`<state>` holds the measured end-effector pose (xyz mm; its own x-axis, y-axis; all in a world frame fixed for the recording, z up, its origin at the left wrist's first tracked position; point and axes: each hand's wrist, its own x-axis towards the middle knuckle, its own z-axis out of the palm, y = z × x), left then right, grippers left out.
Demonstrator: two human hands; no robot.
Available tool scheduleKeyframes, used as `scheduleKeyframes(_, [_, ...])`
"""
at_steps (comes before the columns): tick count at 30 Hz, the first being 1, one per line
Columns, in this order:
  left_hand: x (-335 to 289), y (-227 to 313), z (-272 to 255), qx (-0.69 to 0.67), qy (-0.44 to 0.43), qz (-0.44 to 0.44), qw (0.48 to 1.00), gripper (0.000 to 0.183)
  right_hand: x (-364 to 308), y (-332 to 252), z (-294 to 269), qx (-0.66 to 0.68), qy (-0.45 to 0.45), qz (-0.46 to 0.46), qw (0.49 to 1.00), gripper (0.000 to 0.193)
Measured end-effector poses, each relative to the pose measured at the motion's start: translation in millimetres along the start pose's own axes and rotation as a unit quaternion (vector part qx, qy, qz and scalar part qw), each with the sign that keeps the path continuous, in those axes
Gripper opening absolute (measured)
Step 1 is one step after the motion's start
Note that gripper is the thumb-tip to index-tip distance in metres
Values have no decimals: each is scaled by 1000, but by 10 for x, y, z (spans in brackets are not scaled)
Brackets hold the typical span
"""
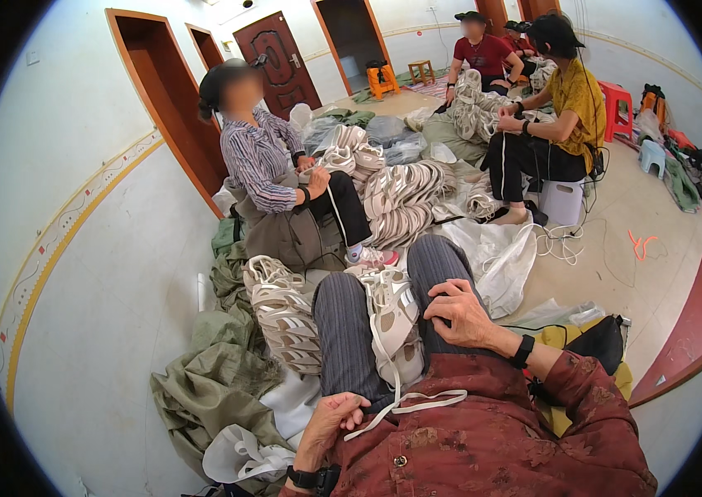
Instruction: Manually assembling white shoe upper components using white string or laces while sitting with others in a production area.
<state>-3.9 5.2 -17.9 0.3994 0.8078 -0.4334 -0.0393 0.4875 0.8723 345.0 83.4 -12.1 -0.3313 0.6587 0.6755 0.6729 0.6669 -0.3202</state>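
Observation:
A white and beige shoe upper [392,311] lies between my thighs, toward the knees. From it a white shoelace [398,373] runs down to my lap, where it loops across the red shirt. My left hand [336,418] rests at the near end of my left thigh, beside the lace. Its fingers are curled together; what they hold, if anything, is hidden. On my right thigh lies my right hand [460,315], fingers bent and apart, with nothing in it. Left of my left leg stands a stack of similar shoe uppers [281,319].
Olive cloth sacks [214,381] and a white strap [243,455] lie at my left. A large heap of shoe uppers [409,195] is ahead. Around it sit co-workers, including one in stripes [256,157] and one in yellow [579,99]. A white plastic bag [508,265] lies beyond my right knee.

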Motion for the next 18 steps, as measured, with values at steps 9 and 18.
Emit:
scheduleKeyframes(9, [-11, 40, 50, 13, -4, -3, 1000, 22, -15, 12, -13, 4, 15, -5, 1000, 11])
scheduleKeyframes(18, [12, -13, -12, 54, 18, 9, 998, 25, -45, 57, 55, 6, 37, -27, 999, 11])
